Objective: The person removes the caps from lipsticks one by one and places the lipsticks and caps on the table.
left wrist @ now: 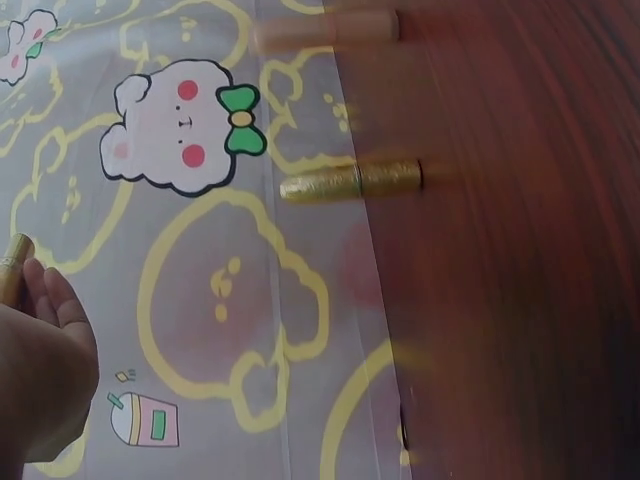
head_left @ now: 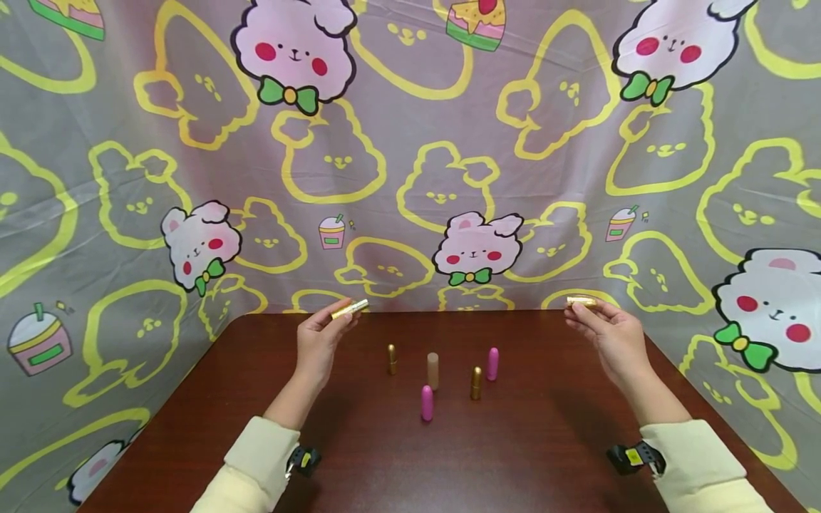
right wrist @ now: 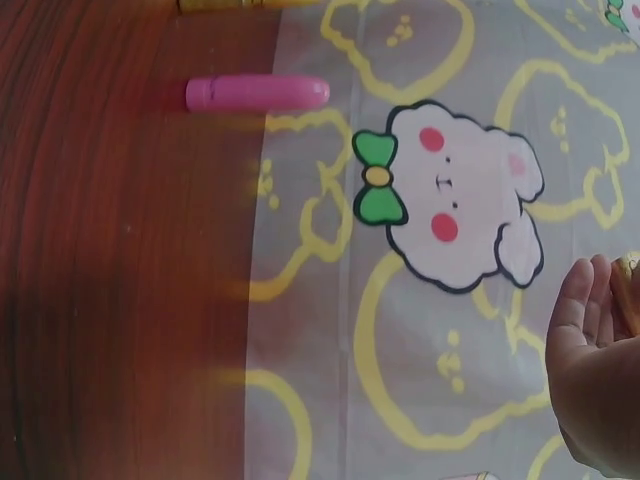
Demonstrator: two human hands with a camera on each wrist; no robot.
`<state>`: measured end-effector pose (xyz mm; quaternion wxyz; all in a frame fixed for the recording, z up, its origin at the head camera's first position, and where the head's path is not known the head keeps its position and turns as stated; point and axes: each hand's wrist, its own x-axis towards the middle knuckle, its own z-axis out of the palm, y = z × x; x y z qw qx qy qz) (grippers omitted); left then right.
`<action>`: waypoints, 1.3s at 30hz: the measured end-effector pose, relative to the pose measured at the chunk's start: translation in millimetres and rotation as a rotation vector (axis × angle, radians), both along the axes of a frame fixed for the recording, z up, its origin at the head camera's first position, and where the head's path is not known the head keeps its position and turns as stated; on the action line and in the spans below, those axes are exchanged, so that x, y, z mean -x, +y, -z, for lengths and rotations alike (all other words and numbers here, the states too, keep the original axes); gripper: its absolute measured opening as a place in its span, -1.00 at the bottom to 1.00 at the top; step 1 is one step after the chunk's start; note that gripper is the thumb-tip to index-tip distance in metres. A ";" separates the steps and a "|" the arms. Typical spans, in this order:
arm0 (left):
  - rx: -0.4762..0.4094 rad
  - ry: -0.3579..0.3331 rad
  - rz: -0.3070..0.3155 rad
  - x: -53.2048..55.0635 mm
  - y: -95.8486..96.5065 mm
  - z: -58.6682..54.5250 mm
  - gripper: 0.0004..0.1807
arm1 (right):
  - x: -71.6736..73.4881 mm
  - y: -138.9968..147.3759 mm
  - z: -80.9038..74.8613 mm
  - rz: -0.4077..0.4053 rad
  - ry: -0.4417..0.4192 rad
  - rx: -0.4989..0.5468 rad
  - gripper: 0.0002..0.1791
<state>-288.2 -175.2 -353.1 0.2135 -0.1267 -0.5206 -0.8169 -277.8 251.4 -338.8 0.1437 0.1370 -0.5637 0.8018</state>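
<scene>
My left hand [head_left: 316, 343] pinches a gold lipstick tube [head_left: 350, 308] with a silvery end between thumb and fingers, raised over the table's far left side. Across from it, my right hand [head_left: 617, 340] pinches another gold lipstick tube [head_left: 581, 301], held about level. In the right wrist view only part of that hand [right wrist: 600, 390] shows at the edge. Between the hands, several tubes stand upright on the table: a gold one [head_left: 392, 360] nearest the left hand, a tan one [head_left: 432, 372], a pink one [head_left: 427, 404] in front, a second gold one [head_left: 475, 383], and another pink one [head_left: 492, 364].
The dark red-brown wooden table [head_left: 385, 470] has rounded far corners. A grey cloth [head_left: 442, 178] with cartoon rabbits and yellow outlines hangs behind it and along both sides. Each wrist wears a black strap with a small camera, one of them the left camera [head_left: 306, 461].
</scene>
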 end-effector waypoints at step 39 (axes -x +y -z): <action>0.511 -0.419 -0.231 -0.2 -79.4 10.5 -0.52 | 0.5 67.7 16.4 0.237 -0.210 -0.319 -0.91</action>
